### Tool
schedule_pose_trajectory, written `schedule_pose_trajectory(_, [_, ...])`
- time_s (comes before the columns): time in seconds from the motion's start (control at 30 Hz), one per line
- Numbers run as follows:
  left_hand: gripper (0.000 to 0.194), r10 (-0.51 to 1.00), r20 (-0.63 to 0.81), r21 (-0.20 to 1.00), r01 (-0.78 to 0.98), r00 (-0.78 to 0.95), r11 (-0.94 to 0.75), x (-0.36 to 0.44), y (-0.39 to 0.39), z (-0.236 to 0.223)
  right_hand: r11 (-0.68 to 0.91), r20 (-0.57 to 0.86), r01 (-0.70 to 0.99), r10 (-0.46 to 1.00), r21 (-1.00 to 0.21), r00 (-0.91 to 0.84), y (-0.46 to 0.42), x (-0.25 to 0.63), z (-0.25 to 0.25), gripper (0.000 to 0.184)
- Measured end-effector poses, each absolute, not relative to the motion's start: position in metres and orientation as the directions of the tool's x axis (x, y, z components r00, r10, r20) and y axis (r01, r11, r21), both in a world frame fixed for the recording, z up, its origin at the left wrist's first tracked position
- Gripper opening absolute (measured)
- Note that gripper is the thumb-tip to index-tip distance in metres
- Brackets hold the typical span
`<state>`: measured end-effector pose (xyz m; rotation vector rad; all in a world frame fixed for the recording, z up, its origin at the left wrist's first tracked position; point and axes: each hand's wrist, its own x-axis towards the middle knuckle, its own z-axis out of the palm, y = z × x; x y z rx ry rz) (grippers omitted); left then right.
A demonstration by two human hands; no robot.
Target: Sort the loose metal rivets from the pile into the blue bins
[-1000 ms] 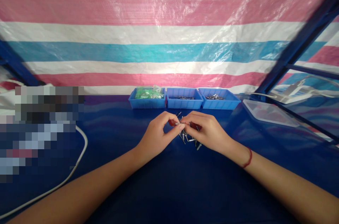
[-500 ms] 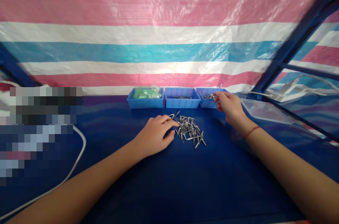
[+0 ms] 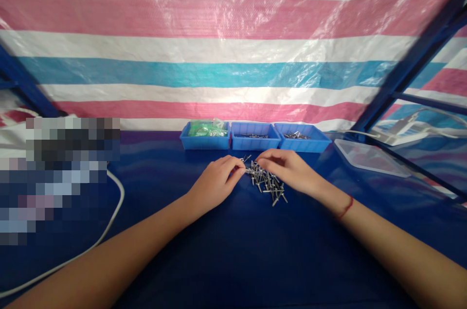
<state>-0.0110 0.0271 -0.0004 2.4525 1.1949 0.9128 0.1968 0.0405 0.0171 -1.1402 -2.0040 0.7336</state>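
Observation:
A loose pile of silver blind rivets (image 3: pixel 269 183) lies on the dark blue table. My left hand (image 3: pixel 219 180) is at the pile's left edge, its thumb and index finger pinched on one rivet whose end sticks out to the right. Over the pile's upper right side reaches my right hand (image 3: pixel 288 168), a red string round its wrist. Its thumb and fingers are curved and slightly apart, and I see nothing held between them. Behind the pile, the middle blue bin (image 3: pixel 255 143) and the right blue bin (image 3: pixel 304 144) both contain more rivets.
Left of those bins, a third blue bin (image 3: pixel 205 142) holds a green and clear plastic bag (image 3: pixel 206 129). A translucent plastic lid (image 3: pixel 372 158) lies at the right. A white cable (image 3: pixel 118 202) runs along the left. Blue metal frame posts (image 3: pixel 397 73) flank the striped sheet.
My right hand has come from the right bin down to the pile. The left thumb and index finger have closed on a rivet. The view has shifted slightly.

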Motion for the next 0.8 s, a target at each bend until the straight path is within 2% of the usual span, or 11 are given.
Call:
schedule_pose_trajectory(0.07, [0.014, 0.789, 0.461, 0.537, 0.581, 0.405, -0.612, -0.01, 0.028, -0.002, 0.54, 0.354, 0.488, 0.833, -0.686, -0.426, 0.03, 0.187, 0.016, 0.018])
schedule_pose_trajectory(0.2, [0.015, 0.8, 0.481, 0.598, 0.533, 0.358, -0.598, -0.008, 0.027, -0.004, 0.626, 0.475, 0.484, 0.779, -0.611, -0.409, 0.021, 0.181, 0.016, 0.013])
schedule_pose_trajectory(0.43, [0.016, 0.826, 0.451, 0.646, 0.515, 0.34, -0.564, -0.006, 0.024, -0.003, 0.628, 0.556, 0.465, 0.775, -0.624, -0.3, 0.02, 0.183, 0.018, 0.013])
schedule_pose_trajectory(0.8, [0.013, 0.768, 0.505, 0.646, 0.418, 0.393, -0.639, -0.003, 0.022, -0.002, 0.689, 0.594, 0.444, 0.722, -0.572, -0.356, 0.016, 0.182, 0.02, 0.01])
